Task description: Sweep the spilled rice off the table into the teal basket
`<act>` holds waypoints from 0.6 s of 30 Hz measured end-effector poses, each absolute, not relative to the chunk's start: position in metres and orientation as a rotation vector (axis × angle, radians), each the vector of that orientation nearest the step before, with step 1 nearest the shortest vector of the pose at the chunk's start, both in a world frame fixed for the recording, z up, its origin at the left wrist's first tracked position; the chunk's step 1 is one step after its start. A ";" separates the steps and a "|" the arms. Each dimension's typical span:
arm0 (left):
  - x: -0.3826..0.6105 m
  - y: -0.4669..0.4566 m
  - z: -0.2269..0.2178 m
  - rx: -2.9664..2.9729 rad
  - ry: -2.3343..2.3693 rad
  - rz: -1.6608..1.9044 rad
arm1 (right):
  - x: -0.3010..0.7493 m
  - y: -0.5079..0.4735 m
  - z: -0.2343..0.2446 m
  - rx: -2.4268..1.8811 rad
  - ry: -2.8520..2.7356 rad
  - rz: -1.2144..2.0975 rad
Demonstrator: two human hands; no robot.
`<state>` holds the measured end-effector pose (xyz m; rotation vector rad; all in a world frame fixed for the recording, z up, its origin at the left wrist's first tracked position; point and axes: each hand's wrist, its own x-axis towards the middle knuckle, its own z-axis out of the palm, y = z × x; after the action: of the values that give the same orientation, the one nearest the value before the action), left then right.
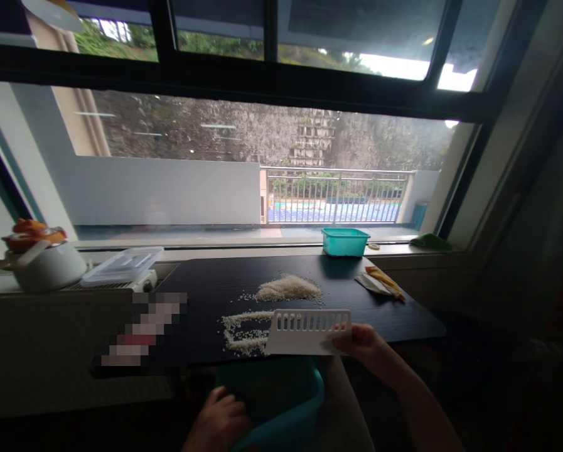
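My right hand pinches the right end of a white slotted plastic plate, its row of slots along the top. The plate stands on its long edge near the front of the dark table, hiding part of a rice outline beside its left end. Behind it lies a heap of white rice. Below the table's front edge, my left hand is closed at the left rim of a teal plastic bin. The inside of that bin is dark.
At the table's back stands a smaller teal basket. A yellow and white packet lies at the right. On the left are a white pot and a clear plastic lid. A window runs behind the table.
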<state>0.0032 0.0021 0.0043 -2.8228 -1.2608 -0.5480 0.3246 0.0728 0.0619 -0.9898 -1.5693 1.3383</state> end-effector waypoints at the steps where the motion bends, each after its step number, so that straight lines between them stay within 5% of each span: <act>1: 0.003 0.002 0.004 -2.822 -1.259 -0.538 | 0.326 0.072 0.062 -0.991 -1.574 1.335; 18: 0.003 0.002 0.002 -2.833 -1.273 -0.484 | 0.309 0.078 0.066 -0.936 -1.527 1.365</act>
<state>0.0031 0.0022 0.0024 -2.8327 -1.2727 -0.4843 0.3087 0.0775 0.0660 -0.9364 -1.5272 1.3648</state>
